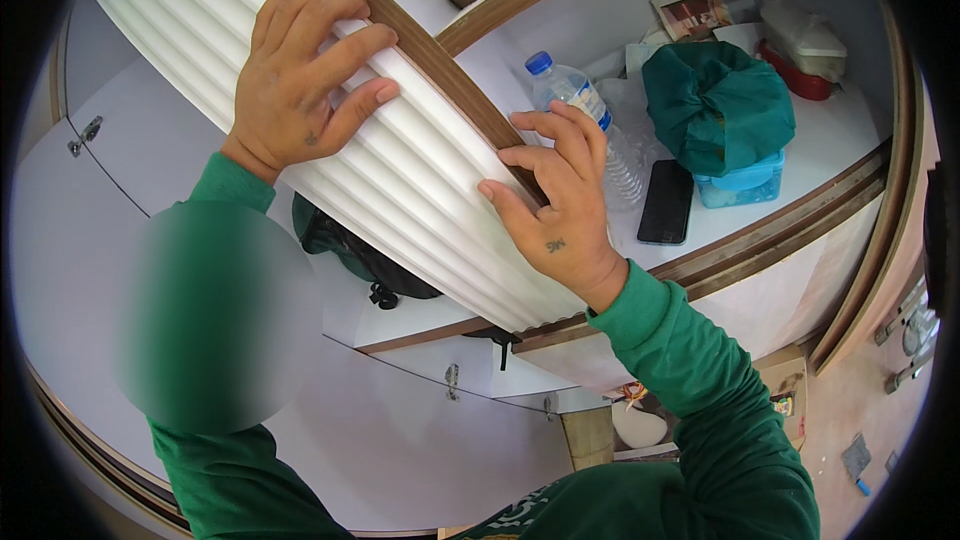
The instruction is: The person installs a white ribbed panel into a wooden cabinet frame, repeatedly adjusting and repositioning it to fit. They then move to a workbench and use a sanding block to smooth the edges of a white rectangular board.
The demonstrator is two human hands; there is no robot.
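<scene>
- Fluted white panel (400, 170) lies under both hands, slanting across the upper left and centre of the view, in front of a pale cabinet.
- Left hand (295, 85): fingers spread wide, laid over the ridges, tips reaching the panel's right-hand edge. It grasps nothing loose.
- Right hand (565, 205): moderately spread, thumb at the panel's edge, bent fingers at the brown wooden strip (460, 85) beside it. How hard either hand presses, I cannot tell.
- Step in hand, as I judge it: lining up or steadying the panel along that strip. The next move seems to call for even pressure from both hands, keeping the two edges parallel.
- Direction: the panel's long axis runs diagonally from upper left to lower right, and its ridges follow that length. One end points to the upper left, the other to the lower middle; the bowed outline may be partly lens bending.
- Just right of the right hand, on a white shelf (835, 128): a blue-capped clear bottle (570, 85), a black smartphone (666, 202), and a dark teal cloth bundle (715, 105) above a blue plastic container (742, 185).
- Below the panel, partly hidden: a black and green bag (345, 250).
- Farther down: a metal cabinet hinge (452, 380) on pale boards.
</scene>
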